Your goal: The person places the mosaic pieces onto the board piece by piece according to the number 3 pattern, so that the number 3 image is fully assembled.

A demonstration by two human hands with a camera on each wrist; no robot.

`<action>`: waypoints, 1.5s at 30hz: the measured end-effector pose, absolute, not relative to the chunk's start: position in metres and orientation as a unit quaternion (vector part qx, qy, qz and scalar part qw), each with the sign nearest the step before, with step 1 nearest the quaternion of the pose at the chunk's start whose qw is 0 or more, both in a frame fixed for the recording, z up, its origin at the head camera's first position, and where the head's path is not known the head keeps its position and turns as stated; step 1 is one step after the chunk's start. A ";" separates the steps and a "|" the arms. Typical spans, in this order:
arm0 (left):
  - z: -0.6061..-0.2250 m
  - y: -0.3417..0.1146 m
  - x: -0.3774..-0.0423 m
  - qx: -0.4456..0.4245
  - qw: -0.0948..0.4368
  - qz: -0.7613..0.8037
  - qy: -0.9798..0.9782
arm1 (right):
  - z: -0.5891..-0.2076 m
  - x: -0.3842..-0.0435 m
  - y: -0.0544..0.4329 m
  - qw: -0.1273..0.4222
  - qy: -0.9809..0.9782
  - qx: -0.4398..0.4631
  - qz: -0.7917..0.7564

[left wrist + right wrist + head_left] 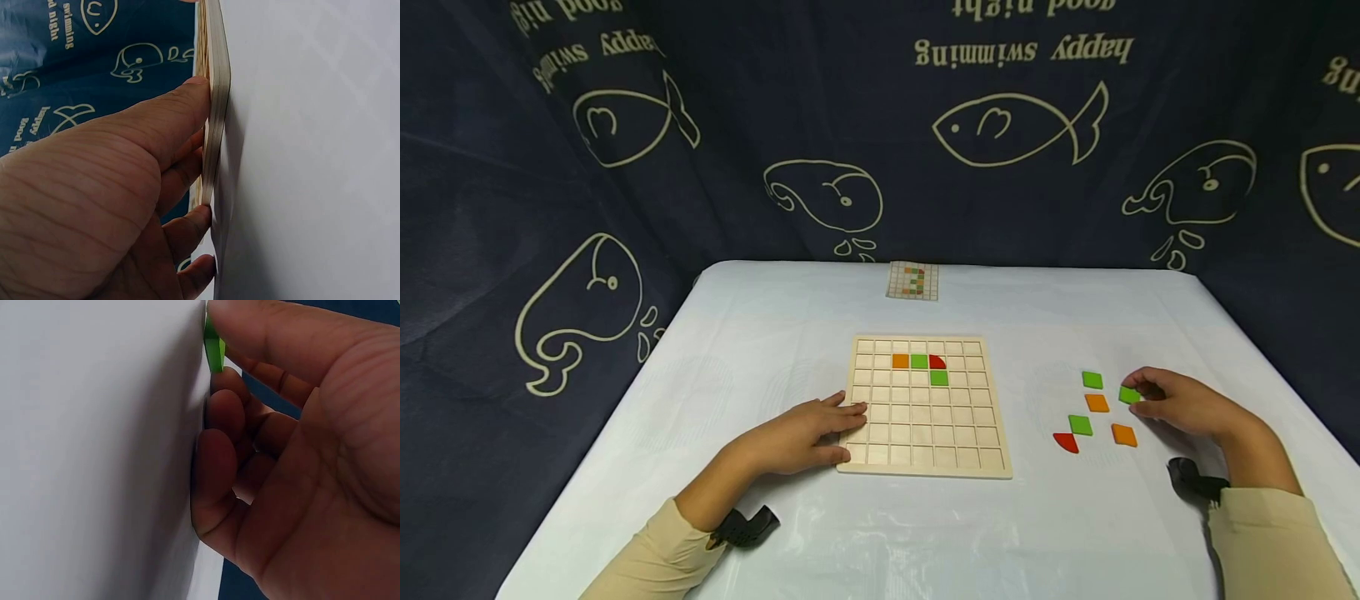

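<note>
A pale wooden grid board lies on the table, its upper part holding one orange square, two green squares and one red quarter-round tile. My left hand rests on the board's left edge with fingers spread; in the left wrist view the thumb lies along the board's side. Right of the loose tiles, my right hand pinches a green square tile between thumb and fingers, low at the tabletop. The right wrist view shows part of that tile beside the thumb, with the other fingers curled against the cloth.
Between board and right hand lie loose tiles: green squares, orange squares and a red quarter-round. A pattern card with a coloured grid is at the table's far edge. A dark printed curtain hangs behind the white table.
</note>
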State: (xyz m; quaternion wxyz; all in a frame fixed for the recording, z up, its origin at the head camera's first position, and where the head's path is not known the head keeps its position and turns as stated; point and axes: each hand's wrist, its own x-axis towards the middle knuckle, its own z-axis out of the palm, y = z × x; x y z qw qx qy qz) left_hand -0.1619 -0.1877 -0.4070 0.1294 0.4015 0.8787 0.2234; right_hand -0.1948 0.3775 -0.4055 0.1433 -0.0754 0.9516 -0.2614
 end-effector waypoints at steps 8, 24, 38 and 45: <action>-0.405 -0.186 -0.162 0.400 0.129 0.221 0.880 | -0.407 -0.196 0.378 0.138 0.952 -0.078 -0.260; -0.405 -0.187 -0.161 0.397 0.131 0.224 0.880 | -0.408 -0.194 0.378 0.147 0.949 -0.075 -0.269; -0.405 -0.187 -0.161 0.396 0.132 0.224 0.880 | -0.409 -0.195 0.379 0.139 0.950 -0.078 -0.270; -0.405 -0.187 -0.160 0.402 0.128 0.225 0.878 | -0.409 -0.196 0.379 0.134 0.951 -0.084 -0.266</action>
